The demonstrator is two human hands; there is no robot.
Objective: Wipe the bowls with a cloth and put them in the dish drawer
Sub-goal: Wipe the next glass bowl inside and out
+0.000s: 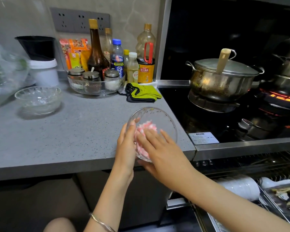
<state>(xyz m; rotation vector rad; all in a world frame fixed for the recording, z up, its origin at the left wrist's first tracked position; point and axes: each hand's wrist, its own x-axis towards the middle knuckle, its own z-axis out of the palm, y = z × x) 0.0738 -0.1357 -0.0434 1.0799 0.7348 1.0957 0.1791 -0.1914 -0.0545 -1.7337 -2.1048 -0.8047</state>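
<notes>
Right now the left hand [126,144] is gripping the side of the tilted glass bowl [157,118] over the counter [65,139] edge, while the right hand [164,153], fingers straight, is pressing the pink cloth [147,126] inside.

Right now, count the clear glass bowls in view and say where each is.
2, not counting the glass spice tray. The held bowl tilts at the counter's front edge; the second bowl stands at its left, possibly with another nested inside.
</notes>
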